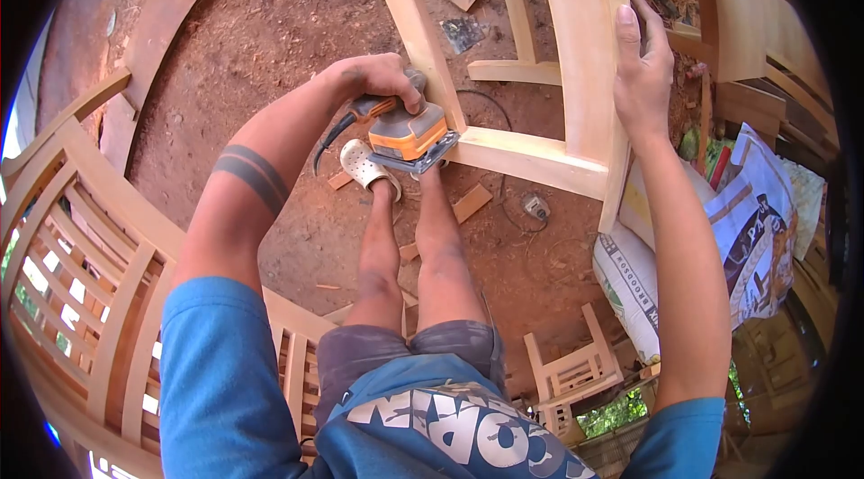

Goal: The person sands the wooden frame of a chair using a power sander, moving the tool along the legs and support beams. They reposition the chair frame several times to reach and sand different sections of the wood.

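An orange and grey power sander (409, 130) is in my left hand (385, 78), whose fingers wrap round its top. The sander's flat pad lies against the near corner of a pale wooden frame (531, 158), where a slat meets the lower rail. A dark cord leaves the back of the sander. My right hand (644, 74) grips the edge of the frame's wide board (585, 38), thumb on its face and fingers round the far side.
Slatted wooden furniture (99, 290) stands at the left. Printed sacks (747, 227) lie at the right, near more wooden parts. A small wooden chair (576, 366) is at the lower right. Wood offcuts (472, 202) and a cord connector (535, 206) lie on the dirt ground (297, 236).
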### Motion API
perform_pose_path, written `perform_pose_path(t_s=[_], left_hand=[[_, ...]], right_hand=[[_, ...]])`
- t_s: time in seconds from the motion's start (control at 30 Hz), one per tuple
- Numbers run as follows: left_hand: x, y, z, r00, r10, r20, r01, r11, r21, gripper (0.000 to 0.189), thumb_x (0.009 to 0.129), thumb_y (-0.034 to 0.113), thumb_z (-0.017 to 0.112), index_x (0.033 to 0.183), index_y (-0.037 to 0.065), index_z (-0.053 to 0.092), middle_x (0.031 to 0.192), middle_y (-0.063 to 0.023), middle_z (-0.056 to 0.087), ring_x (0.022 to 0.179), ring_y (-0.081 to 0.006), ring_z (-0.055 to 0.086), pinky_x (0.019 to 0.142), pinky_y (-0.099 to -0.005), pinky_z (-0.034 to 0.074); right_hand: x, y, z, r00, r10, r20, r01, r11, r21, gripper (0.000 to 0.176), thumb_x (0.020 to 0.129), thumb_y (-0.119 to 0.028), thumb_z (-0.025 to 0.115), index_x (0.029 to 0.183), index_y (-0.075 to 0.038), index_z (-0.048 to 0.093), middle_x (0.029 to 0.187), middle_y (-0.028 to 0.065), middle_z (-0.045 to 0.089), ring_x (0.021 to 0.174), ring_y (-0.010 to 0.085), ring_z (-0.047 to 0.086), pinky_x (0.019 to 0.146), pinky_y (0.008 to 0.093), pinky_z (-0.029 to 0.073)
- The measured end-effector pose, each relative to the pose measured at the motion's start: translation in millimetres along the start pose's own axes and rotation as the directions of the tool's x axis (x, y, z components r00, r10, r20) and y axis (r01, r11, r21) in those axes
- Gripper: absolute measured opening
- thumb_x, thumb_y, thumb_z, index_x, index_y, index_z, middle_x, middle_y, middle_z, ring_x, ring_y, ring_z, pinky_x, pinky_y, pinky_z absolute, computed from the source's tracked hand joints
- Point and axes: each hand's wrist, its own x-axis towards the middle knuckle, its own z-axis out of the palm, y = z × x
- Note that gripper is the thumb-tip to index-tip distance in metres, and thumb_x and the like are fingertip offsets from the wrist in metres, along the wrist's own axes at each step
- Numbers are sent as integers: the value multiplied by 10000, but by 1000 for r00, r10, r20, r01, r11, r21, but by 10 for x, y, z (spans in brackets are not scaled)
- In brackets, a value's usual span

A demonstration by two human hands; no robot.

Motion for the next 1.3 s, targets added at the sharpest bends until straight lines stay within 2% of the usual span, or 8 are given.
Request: perform_pose_path(t_s=[0.1,0.2,0.3,0.53,0.77,0.97,1.17,1.3], left_hand=[[25,-126,-68,998,-57,-32,59,994,95,365,591,205,806,874,-17,745,790,-109,714,657,-205,666,615,-346,549],[-4,-158,-67,998,-70,1,70,998,2,363,590,198,807,875,-18,747,790,-110,713,655,-205,668,608,-349,548],[-24,-45,-23,1000,-11,-10,11,1000,23,366,587,190,811,875,-25,747,782,-109,709,647,-209,671,590,-346,545],[25,-152,-64,996,-76,-41,78,995,62,367,585,193,817,863,-35,745,777,-111,709,660,-208,675,613,-349,554],[-187,130,30,999,33,-18,-33,999,6,367,593,207,806,868,-29,748,786,-119,713,681,-209,677,627,-346,551],[-2,-117,-57,997,-61,-56,68,990,126,386,588,228,811,863,-36,749,786,-129,712,677,-216,678,613,-346,547],[-132,110,22,999,43,-32,-42,999,32,394,589,227,818,861,-48,745,767,-124,705,634,-216,666,580,-342,539],[-81,72,-9,999,-47,-27,49,997,53,372,596,216,824,851,-42,742,787,-126,710,636,-221,668,582,-360,544]], right_hand=[[-9,0,-2,1000,3,-2,-3,1000,11,685,992,-547,553,1379,18,547,1271,236,650,1215,322,614,1051,398,448],[9,20,0,1000,-24,4,24,1000,14,687,991,-550,556,1377,19,549,1261,233,655,1203,313,620,1045,397,450],[-7,-34,-6,1000,4,14,-4,1000,21,688,990,-549,560,1378,20,548,1258,226,657,1189,301,624,1041,392,450],[9,61,12,1000,-11,8,10,999,38,683,997,-537,558,1385,25,543,1249,223,661,1189,290,621,1043,379,443],[0,-28,3,1000,12,14,-12,1000,8,697,999,-542,550,1390,35,536,1303,237,630,1242,308,588,1075,390,419],[11,44,-13,1000,-11,22,11,1000,4,704,1001,-543,544,1390,43,533,1329,245,614,1275,321,567,1098,394,398],[3,-33,8,1000,-16,11,16,1000,19,647,1014,-497,550,1376,40,548,1313,231,626,1252,301,583,1083,381,412],[13,-9,0,1000,-24,7,23,999,23,608,1023,-469,551,1367,32,560,1284,213,646,1210,276,605,1056,371,434]])
